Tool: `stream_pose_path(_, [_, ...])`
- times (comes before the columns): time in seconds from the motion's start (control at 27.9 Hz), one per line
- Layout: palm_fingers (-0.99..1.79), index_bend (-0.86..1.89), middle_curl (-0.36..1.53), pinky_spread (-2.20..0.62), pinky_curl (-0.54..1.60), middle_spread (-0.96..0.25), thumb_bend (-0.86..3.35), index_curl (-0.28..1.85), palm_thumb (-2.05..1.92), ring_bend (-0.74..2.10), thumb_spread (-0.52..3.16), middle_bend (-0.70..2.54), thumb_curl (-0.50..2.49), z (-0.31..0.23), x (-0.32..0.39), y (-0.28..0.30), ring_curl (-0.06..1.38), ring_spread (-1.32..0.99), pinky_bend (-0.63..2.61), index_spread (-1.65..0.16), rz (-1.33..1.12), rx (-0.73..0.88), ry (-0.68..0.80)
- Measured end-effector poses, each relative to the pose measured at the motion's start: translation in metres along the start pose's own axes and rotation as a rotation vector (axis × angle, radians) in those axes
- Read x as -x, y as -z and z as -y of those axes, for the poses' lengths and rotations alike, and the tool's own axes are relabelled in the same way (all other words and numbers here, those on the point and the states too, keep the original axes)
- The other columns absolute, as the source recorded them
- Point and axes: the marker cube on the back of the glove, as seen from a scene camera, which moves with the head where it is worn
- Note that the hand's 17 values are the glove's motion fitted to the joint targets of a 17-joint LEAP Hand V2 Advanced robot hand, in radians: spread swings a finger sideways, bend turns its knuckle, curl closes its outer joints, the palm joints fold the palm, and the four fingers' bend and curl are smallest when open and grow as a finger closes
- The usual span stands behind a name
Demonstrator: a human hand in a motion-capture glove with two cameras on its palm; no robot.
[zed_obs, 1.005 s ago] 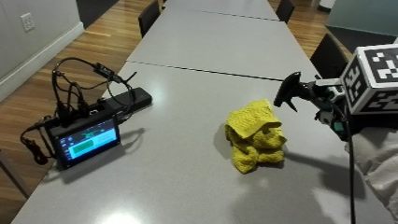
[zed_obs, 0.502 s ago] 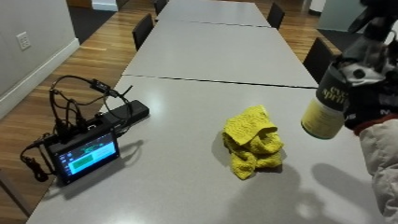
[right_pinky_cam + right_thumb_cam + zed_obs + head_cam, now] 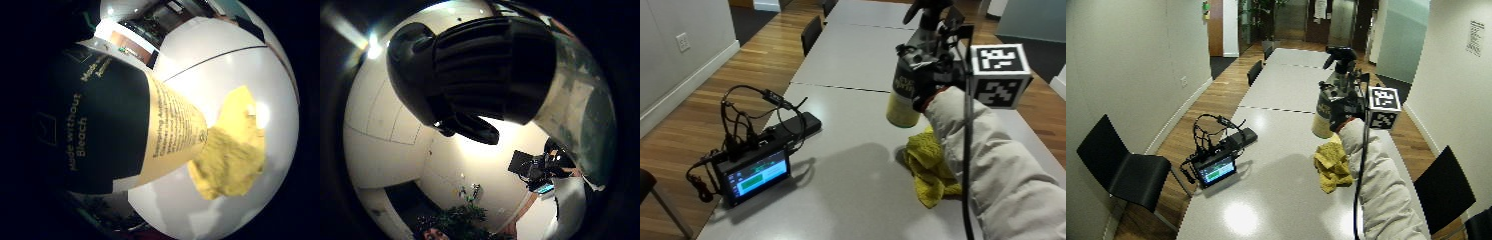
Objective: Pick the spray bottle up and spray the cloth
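A: Since half a second ago you have lifted the bottle point(image 3: 906, 87) higher. It was level with the cloth's point(image 3: 929, 165) far side at the right edge; now it hangs upright in the air above the cloth's far end, clear of the table point(image 3: 840, 200). The outside camera has also shifted, so part of that change is the view.

B: Grip?

A: Your right hand point(image 3: 933, 82) is curled round the bottle's upper body, just under the black trigger head point(image 3: 485, 70). I cannot tell whether a finger is on the trigger.

B: Risks from here?

A: My reading only. The nozzle point(image 3: 913, 10) seems to point out along the table, toward the tablet point(image 3: 756, 175) side, not down at the cloth. Squeeze now and the mist probably overshoots the cloth and could wet the tablet and its cables point(image 3: 746, 115). Tilt the nozzle down first. The hand also sits below the trigger, so reaching up for it may let the bottle slip.

B: Writing?

A: Black label: "Made without Bleach". The cream panel beside it carries smaller print that I cannot read with confidence. No brand name legible.
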Motion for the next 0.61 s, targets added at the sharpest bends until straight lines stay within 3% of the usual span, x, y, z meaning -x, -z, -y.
stream_pose_path(0.36, [0.61, 0.19, 0.5, 0.13, 0.35, -0.04, -0.01, 0.43, 1.14, 0.33, 0.75, 0.28, 0.7, -0.021, -0.106, -0.01, 0.43, -0.04, 0.14, -0.25, 0.012, -0.018, -0.21])
stream_pose_path(0.61, [0.48, 0.24, 0.52, 0.11, 0.29, -0.04, 0.0, 0.47, 1.16, 0.25, 0.82, 0.33, 0.7, -0.03, -0.124, -0.011, 0.41, -0.03, 0.05, -0.27, -0.001, 0.061, -0.262])
